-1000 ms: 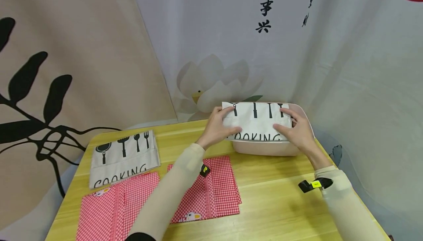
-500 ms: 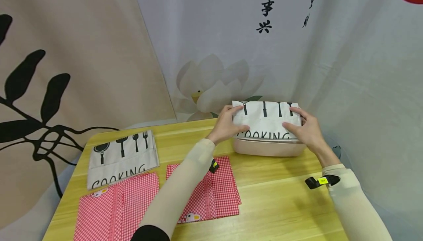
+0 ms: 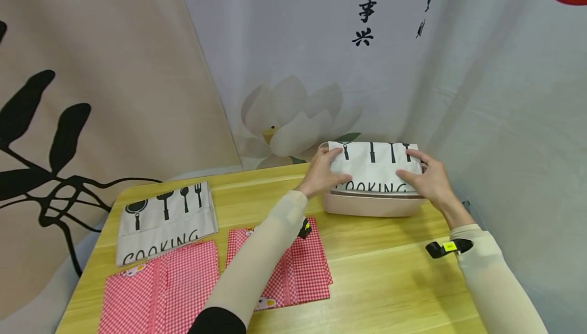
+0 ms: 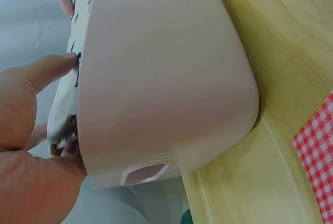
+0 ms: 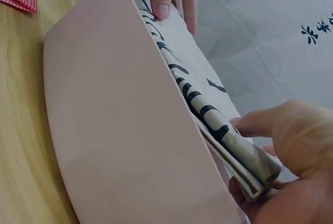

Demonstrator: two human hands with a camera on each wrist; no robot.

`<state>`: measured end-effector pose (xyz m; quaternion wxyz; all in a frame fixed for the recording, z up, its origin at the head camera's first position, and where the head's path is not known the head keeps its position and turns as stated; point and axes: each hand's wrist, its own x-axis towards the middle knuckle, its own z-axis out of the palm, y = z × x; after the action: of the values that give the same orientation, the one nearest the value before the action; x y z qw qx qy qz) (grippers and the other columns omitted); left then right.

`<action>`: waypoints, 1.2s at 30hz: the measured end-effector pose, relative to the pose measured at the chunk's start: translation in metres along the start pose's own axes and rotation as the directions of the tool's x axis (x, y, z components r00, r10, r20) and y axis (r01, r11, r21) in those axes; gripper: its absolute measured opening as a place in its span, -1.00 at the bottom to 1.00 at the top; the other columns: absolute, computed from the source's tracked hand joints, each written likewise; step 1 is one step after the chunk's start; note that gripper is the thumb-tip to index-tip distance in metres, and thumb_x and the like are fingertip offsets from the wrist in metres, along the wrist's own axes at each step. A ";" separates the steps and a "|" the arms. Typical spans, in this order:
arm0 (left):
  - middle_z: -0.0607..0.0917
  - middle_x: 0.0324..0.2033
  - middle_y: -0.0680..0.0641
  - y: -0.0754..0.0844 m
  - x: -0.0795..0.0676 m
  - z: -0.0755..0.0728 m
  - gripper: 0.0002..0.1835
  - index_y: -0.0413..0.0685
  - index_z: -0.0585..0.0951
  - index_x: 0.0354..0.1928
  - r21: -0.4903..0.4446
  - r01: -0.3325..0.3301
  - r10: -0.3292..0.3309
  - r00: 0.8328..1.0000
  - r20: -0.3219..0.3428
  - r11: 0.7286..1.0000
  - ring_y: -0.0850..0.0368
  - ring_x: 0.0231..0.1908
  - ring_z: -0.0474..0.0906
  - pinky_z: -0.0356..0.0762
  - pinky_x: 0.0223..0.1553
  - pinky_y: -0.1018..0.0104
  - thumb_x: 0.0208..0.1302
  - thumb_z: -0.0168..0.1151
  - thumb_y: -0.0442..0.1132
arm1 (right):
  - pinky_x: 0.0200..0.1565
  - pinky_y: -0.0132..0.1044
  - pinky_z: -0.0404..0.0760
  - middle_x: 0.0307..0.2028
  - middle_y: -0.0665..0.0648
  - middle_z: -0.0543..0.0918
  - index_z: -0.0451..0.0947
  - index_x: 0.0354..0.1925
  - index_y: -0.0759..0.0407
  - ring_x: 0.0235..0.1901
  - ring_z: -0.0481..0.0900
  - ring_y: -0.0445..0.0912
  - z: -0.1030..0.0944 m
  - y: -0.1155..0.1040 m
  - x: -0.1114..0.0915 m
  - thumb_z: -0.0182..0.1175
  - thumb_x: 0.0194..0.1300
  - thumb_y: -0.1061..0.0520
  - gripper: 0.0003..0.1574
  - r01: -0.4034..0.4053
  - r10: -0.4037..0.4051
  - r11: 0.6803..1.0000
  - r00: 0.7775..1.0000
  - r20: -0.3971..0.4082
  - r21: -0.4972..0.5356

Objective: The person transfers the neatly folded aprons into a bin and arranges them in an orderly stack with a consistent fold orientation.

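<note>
A folded white cloth [image 3: 373,166], printed with black utensils and the word COOKING, lies over the opening of a pale pink bin [image 3: 373,205]. My left hand [image 3: 319,173] grips its left end, thumb on top and fingers beneath. At the other end my right hand [image 3: 428,177] holds it the same way. In the right wrist view the folded layers of the cloth [image 5: 208,115] show at the bin's rim, the thumb above and fingers under the fold. The left wrist view has the cloth's end [image 4: 65,125] pinched just beside the bin's wall [image 4: 166,73]. The bin's inside is hidden.
A second folded COOKING cloth [image 3: 167,222] lies on the left of the wooden table [image 3: 390,273]. Nearer are two folded red checked cloths with bird prints, one at the left [image 3: 160,288] and one partly under my left forearm [image 3: 302,268]. A curtain [image 3: 293,44] hangs behind.
Both hands have carried the white cloth a little to the right, so it now sits more squarely over the bin. Both still grip its ends. The other cloths have stayed put.
</note>
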<state>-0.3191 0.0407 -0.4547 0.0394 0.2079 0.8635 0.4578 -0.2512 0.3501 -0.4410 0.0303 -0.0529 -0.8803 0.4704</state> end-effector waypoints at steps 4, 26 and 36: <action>0.37 0.66 -0.27 -0.001 -0.001 0.003 -0.03 0.03 0.46 0.69 0.031 0.009 -0.009 1.000 0.006 0.999 -0.25 0.61 0.42 0.50 0.65 -0.14 0.29 0.72 -0.11 | 0.64 0.49 0.32 0.81 0.46 0.04 0.18 0.80 0.09 0.74 0.11 0.51 0.000 0.003 0.001 0.47 0.55 0.01 0.08 0.003 -0.003 1.000 1.000 0.009 -0.027; 0.46 0.49 -0.38 -0.002 -0.008 0.011 -0.14 -0.16 0.46 0.67 0.401 -0.115 0.085 0.992 0.091 0.909 -0.17 0.39 0.59 0.70 0.47 0.06 0.48 0.55 0.05 | 0.50 0.65 0.38 0.61 0.65 0.36 0.32 0.68 0.38 0.57 0.31 0.66 0.009 0.012 0.004 0.40 0.59 -0.08 -0.02 0.121 -0.108 0.926 0.993 0.056 -0.358; 0.56 0.44 -0.25 -0.003 -0.008 0.014 -0.23 -0.04 0.58 0.56 0.562 -0.119 0.093 0.993 0.075 0.819 -0.15 0.42 0.49 0.54 0.56 0.00 0.50 0.46 0.23 | 0.47 0.68 0.37 0.58 0.68 0.38 0.32 0.65 0.45 0.52 0.32 0.71 0.011 0.011 0.003 0.40 0.59 -0.06 -0.03 0.138 -0.114 0.897 0.990 0.080 -0.421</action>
<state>-0.3089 0.0467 -0.4657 -0.0303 0.2678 0.9463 0.1784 -0.2547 0.3476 -0.4566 0.0248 0.0114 -0.9637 0.2656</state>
